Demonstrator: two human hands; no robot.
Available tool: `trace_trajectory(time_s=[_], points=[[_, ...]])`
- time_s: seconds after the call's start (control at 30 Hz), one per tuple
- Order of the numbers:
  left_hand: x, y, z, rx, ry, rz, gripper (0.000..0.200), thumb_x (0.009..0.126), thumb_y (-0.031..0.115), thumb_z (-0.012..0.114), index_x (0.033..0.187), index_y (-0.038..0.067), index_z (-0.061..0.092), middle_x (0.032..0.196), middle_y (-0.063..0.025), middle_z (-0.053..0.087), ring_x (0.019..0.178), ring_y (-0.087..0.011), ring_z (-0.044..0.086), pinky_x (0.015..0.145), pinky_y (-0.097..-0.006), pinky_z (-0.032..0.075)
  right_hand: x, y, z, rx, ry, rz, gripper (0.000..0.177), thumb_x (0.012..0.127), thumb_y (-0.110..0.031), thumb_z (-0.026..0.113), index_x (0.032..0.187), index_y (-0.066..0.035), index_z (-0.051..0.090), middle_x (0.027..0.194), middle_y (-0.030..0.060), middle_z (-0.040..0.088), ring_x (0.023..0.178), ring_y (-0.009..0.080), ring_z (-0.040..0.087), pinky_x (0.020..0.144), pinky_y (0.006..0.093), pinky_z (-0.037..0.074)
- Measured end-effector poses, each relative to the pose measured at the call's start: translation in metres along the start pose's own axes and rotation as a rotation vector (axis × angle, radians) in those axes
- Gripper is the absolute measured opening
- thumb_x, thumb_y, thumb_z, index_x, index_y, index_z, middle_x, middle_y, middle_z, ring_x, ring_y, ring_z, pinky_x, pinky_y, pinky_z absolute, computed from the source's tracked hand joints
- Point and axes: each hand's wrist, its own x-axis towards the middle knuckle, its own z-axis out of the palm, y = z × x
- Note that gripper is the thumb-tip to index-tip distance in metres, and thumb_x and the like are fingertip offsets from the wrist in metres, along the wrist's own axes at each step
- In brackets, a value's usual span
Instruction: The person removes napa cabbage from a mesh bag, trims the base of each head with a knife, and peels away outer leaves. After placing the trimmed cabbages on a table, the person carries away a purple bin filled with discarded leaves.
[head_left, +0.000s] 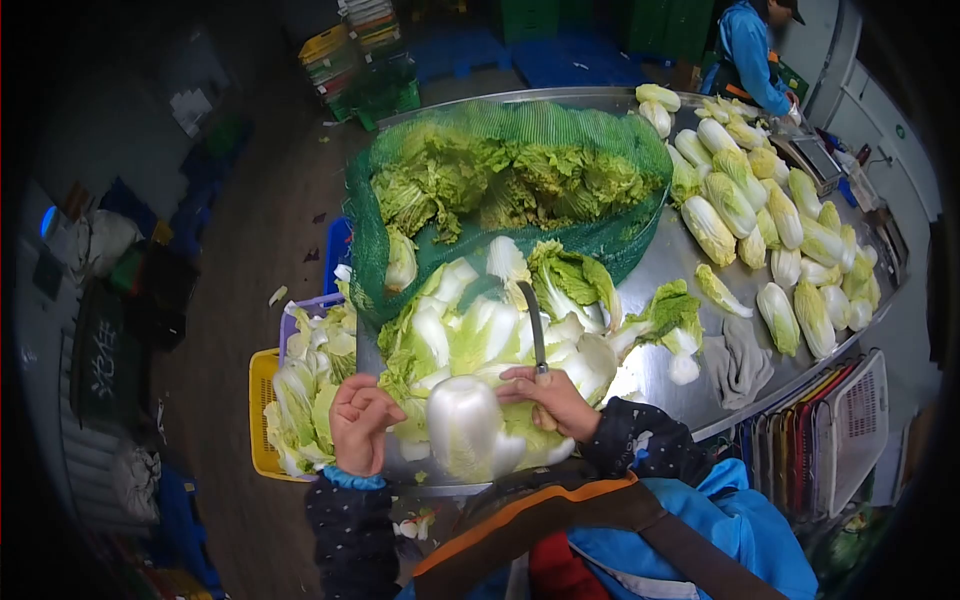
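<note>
Sitting between left fingers [372, 398] and right fingers [522, 382] with knife [535, 325], cabbage [465, 428]

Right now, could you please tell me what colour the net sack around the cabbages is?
The net sack is green, clearest in the head view.

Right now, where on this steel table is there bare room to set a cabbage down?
Bare steel shows between the grey cloth and the cut leaves, and in a strip between the green net bag and the trimmed cabbage rows. Crowded: the leaf pile around the knife in the right hand.
</note>
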Motion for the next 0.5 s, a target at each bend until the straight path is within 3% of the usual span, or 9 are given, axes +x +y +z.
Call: trace_trajectory(time_s=[0.03, 0.1, 0.17, 0.27, 0.3, 0.37, 0.4, 0.43, 0.5], points=[[-0.005, 0.019, 0.005, -0.116, 0.161, -0.119, 0.092, 0.05, 0.009, 0.086, 0.127, 0.004, 0.037, 0.126, -0.0147, 0.05, 0.115, -0.0223, 0.05, 0.095, -0.0372, 0.043, -0.003, 0.006, 0.003, -0.008, -0.003, -0.009, 0.038, 0.081, -0.025, 0.065, 0.116, -0.009, 0.059, 0.094, 0.0064, 0.066, 0.055, 0.0039, 0.053, 0.042, 0.0168, 0.039], [0.004, -0.004, 0.023, -0.096, 0.027, -0.031, 0.098, 0.051, 0.014, 0.086, 0.133, 0.004, 0.033, 0.132, -0.0194, 0.044, 0.119, -0.0282, 0.047, 0.097, -0.0397, 0.041, -0.003, 0.01, 0.013, -0.153, -0.041, 0.082, 0.043, 0.082, -0.023, 0.066, 0.12, -0.004, 0.055, 0.093, 0.0073, 0.065, 0.054, 0.0058, 0.052, 0.041, 0.0197, 0.039], [0.037, -0.076, 0.005, 0.88, 0.18, 0.439, 0.108, 0.048, 0.019, 0.087, 0.137, 0.005, 0.026, 0.134, -0.0215, 0.039, 0.121, -0.0327, 0.044, 0.1, -0.0413, 0.038, 0.005, 0.012, 0.022, -0.415, -0.034, 0.047, 0.044, 0.08, -0.019, 0.067, 0.118, -0.001, 0.055, 0.091, 0.0068, 0.065, 0.061, 0.0084, 0.055, 0.048, 0.0229, 0.045], [0.027, -0.132, -0.009, 1.091, 0.217, 0.194, 0.114, 0.049, 0.027, 0.087, 0.138, 0.001, 0.02, 0.136, -0.0238, 0.034, 0.121, -0.0341, 0.041, 0.101, -0.039, 0.035, 0.025, 0.03, 0.008, -0.089, -0.09, 0.144, 0.04, 0.08, -0.011, 0.068, 0.116, 0.003, 0.055, 0.105, 0.0105, 0.062, 0.084, 0.0137, 0.062, 0.075, 0.0252, 0.05], [0.031, -0.137, -0.014, 1.094, 0.21, 0.191, 0.114, 0.049, 0.027, 0.087, 0.138, 0.001, 0.02, 0.136, -0.0238, 0.034, 0.121, -0.0341, 0.041, 0.101, -0.039, 0.035, 0.027, 0.04, 0.0, -0.082, -0.086, 0.145, 0.04, 0.08, -0.011, 0.068, 0.116, 0.003, 0.055, 0.105, 0.0105, 0.062, 0.084, 0.0137, 0.062, 0.075, 0.0252, 0.05], [0.037, -0.145, -0.027, 0.506, 0.482, -0.371, 0.114, 0.054, 0.03, 0.086, 0.137, -0.005, 0.016, 0.133, -0.0245, 0.036, 0.119, -0.0329, 0.043, 0.1, -0.0352, 0.036, 0.04, 0.069, -0.018, -0.016, -0.105, 0.301, 0.037, 0.086, -0.015, 0.061, 0.118, 0.002, 0.054, 0.111, 0.0116, 0.059, 0.096, 0.0159, 0.06, 0.083, 0.0275, 0.049], [0.04, -0.151, -0.029, 0.503, 0.489, -0.371, 0.114, 0.054, 0.03, 0.086, 0.137, -0.005, 0.016, 0.133, -0.0245, 0.036, 0.119, -0.0329, 0.043, 0.1, -0.0352, 0.036, 0.037, 0.08, -0.03, -0.351, -0.38, -0.005, 0.039, 0.091, -0.023, 0.054, 0.122, 0.0, 0.052, 0.116, 0.0109, 0.057, 0.105, 0.0179, 0.056, 0.091, 0.0314, 0.045], [0.039, -0.159, -0.027, 0.477, 0.418, -0.332, 0.113, 0.055, 0.032, 0.086, 0.136, -0.007, 0.017, 0.13, -0.024, 0.04, 0.117, -0.0315, 0.045, 0.098, -0.0344, 0.038, 0.036, 0.092, -0.03, -0.353, -0.388, 0.002, 0.039, 0.091, -0.023, 0.054, 0.122, 0.0, 0.052, 0.116, 0.0109, 0.057, 0.105, 0.0179, 0.056, 0.091, 0.0314, 0.045], [0.038, -0.166, -0.025, 0.434, 0.269, -0.242, 0.11, 0.057, 0.036, 0.084, 0.134, -0.009, 0.019, 0.124, -0.0231, 0.046, 0.112, -0.0288, 0.049, 0.095, -0.0326, 0.04, 0.036, 0.106, -0.026, 0.126, -0.501, 0.222, 0.042, 0.095, -0.031, 0.046, 0.125, -0.001, 0.05, 0.121, 0.0092, 0.055, 0.109, 0.0171, 0.053, 0.094, 0.0309, 0.042]])
